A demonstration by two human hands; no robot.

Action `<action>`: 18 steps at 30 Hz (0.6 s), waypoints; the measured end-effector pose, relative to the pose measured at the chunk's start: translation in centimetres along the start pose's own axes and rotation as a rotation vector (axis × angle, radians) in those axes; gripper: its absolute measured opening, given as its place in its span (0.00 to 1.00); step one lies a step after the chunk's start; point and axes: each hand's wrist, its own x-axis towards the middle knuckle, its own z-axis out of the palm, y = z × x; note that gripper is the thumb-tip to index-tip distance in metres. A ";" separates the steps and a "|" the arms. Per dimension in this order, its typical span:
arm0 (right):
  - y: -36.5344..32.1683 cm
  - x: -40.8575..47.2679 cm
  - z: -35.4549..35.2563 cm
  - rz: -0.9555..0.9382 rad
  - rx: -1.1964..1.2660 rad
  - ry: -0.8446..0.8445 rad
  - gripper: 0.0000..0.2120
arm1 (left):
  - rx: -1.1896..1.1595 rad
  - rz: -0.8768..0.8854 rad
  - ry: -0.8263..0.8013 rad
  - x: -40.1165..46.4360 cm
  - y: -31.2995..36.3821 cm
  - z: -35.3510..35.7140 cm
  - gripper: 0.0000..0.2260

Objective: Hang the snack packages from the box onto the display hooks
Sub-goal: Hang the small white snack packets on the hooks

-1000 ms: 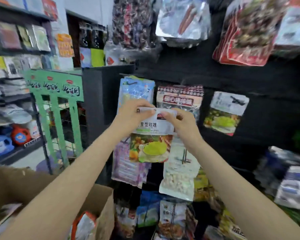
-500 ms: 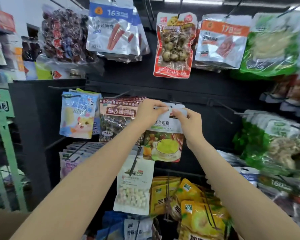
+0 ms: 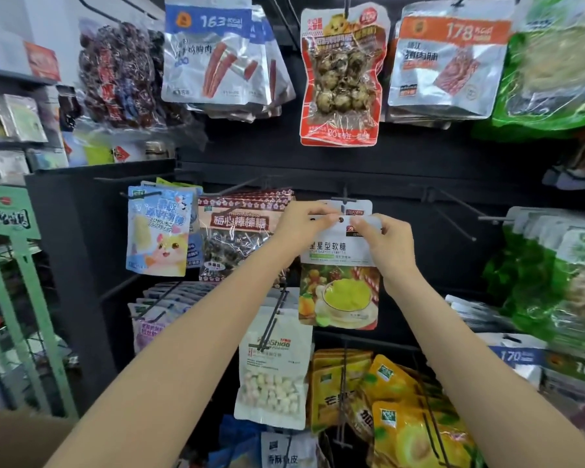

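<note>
**Both hands on soft-candy pack at mid-row hook**

Holding one snack pkg (image 3: 340, 265) up against black display panel (image 3: 402, 163), mid row, centre. Left hand (image 3: 304, 228) pinching top-left corner of white header; right hand (image 3: 385, 244) pinching top-right, fingers curled round the edge. Hang hole between the two thumbs, just below the hook tip (image 3: 343, 199); cannot tell if threaded on. Another white header of same sort showing directly behind, on that hook. Label on front: "星星型软糖", pic of green candy in a cup w/ fruit below.

Just left, touching left wrist: lollipop packs (image 3: 240, 231), "梅心棒棒糖" and "Heart Lollipop". Further left, blue pkg (image 3: 157, 231) w/ cartoon hamster, Japanese text, too blurred to read fully.

Top row, L to R: dark dried fruit bag (image 3: 115, 76); silver pkg (image 3: 213, 55) w/ blue band "163 kcal"; red-edged quail-egg pack (image 3: 341, 79); silver pkg (image 3: 450, 62) w/ orange band "178 kcal"; green bags at right edge, blurred.

Lower row: white pouch (image 3: 272, 373) of small pale balls, logo partly readable "Shido"; yellow mango packs (image 3: 385, 407) right of it. Bottom right: "170" and "160" on blue and green bands.

Empty hook (image 3: 453, 211) right of the held pkg. Green rack (image 3: 21, 298) at far left. Cardboard box corner (image 3: 17, 437) at bottom left.
</note>
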 end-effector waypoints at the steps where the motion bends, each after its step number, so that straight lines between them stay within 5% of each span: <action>1: 0.0 0.1 -0.1 -0.001 -0.020 0.000 0.09 | -0.004 -0.003 -0.009 0.0 0.0 0.1 0.07; 10: 0.6 2.5 -0.2 -0.019 -0.267 -0.021 0.05 | 0.093 -0.068 0.045 2.3 -1.3 0.3 0.04; 18: 2.0 6.2 1.5 -0.127 -0.510 -0.015 0.11 | 0.464 -0.052 0.073 6.9 -1.8 1.2 0.04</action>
